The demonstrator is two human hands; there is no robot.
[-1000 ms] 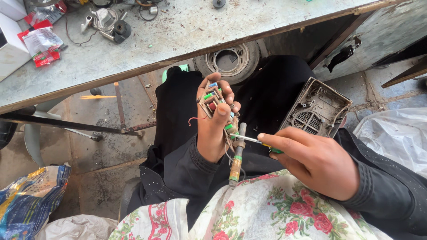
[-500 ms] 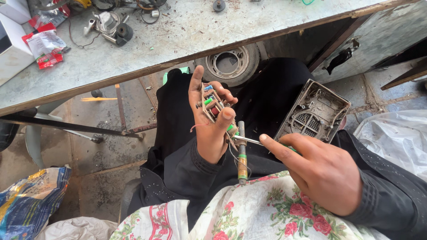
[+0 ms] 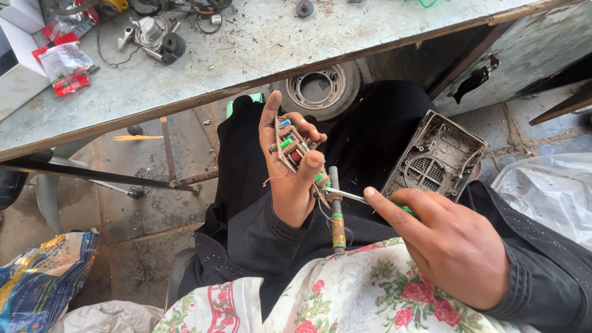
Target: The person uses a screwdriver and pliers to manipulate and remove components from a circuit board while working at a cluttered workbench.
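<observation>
My left hand grips a small circuit board with green, blue and red parts, thumb pressed on its lower end and index finger stretched upward. Thin wires hang from the board. A brown cylindrical tool hangs below the board against my lap. My right hand pinches a thin metal tool with a green handle, whose tip reaches the board's lower edge. An open grey plastic casing with a round grille rests on my right thigh.
A worn grey workbench spans the top, carrying metal parts, wires, a white box and red packets. A wheel rim lies beneath it. A printed bag sits lower left, white plastic at right, floral cloth over my lap.
My left index finger has straightened upward and the board has tilted a little. My right hand has kept the thin tool at the board's lower edge.
</observation>
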